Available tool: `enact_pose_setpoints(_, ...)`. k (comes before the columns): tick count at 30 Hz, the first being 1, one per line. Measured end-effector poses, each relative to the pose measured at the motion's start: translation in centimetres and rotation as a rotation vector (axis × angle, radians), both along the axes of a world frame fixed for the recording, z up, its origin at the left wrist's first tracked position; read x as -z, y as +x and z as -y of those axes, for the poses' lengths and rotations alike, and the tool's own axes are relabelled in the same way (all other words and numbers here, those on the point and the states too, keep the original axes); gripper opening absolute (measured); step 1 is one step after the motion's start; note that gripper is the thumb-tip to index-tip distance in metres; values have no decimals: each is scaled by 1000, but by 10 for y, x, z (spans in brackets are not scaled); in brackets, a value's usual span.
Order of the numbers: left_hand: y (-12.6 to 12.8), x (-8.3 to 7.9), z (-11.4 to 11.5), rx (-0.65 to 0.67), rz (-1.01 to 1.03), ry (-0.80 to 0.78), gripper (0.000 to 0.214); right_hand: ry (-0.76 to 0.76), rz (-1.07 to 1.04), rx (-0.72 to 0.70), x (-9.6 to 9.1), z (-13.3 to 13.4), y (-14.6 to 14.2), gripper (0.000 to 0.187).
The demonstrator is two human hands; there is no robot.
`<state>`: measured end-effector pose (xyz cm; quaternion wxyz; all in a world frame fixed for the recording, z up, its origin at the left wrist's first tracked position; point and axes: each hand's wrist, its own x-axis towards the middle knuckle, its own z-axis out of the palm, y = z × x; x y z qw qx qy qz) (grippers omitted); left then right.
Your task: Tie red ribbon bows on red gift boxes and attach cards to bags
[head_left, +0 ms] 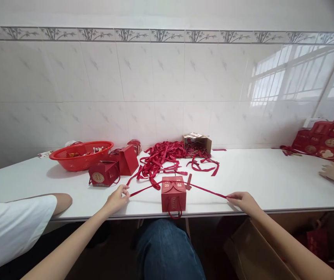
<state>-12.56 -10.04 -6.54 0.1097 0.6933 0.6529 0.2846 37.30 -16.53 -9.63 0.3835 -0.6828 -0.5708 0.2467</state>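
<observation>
A small red gift box (173, 193) stands at the near edge of the white table (260, 175), straight in front of me. A thin red ribbon (206, 189) runs across its top and out to both sides, pulled taut. My left hand (116, 199) pinches the ribbon's left end, left of the box. My right hand (242, 200) pinches the right end, right of the box. Both hands rest near the table's front edge.
A pile of loose red ribbons (167, 155) lies behind the box, by a small cardboard carton (197, 142). Several red boxes (117, 165) and a red basket (81, 155) stand at left. Another person's arm (23, 217) rests at left; someone's hand (332, 171) reaches near stacked red boxes (327, 142) at right.
</observation>
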Motion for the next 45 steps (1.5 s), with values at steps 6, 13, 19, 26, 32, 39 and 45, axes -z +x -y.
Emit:
enact_pose_setpoints(6,5,6,1,42,94,-1,31,-19,72,-21,-1,-6,0,23)
enact_pose_setpoints(13,57,-35,13,143,184,205,27,241,93,-30,-32,-18,-50,28)
enact_pose_setpoints(19,130,-54,38,380,184,220,35,376,8,-303,-63,-19,-135,39)
enact_pose_setpoints(26,142,-45,40,362,243,296,25,342,-94,-370,-65,-13,-165,33)
enact_pose_setpoints(32,134,-42,31,350,446,247,29,341,-2,-277,-70,-13,-170,21)
enact_pose_setpoints(39,124,-41,6,321,675,235,36,340,-10,-305,-79,-17,-180,22)
enact_pose_setpoints(45,121,-48,-8,276,805,180,39,349,1,-297,-81,-32,-185,28)
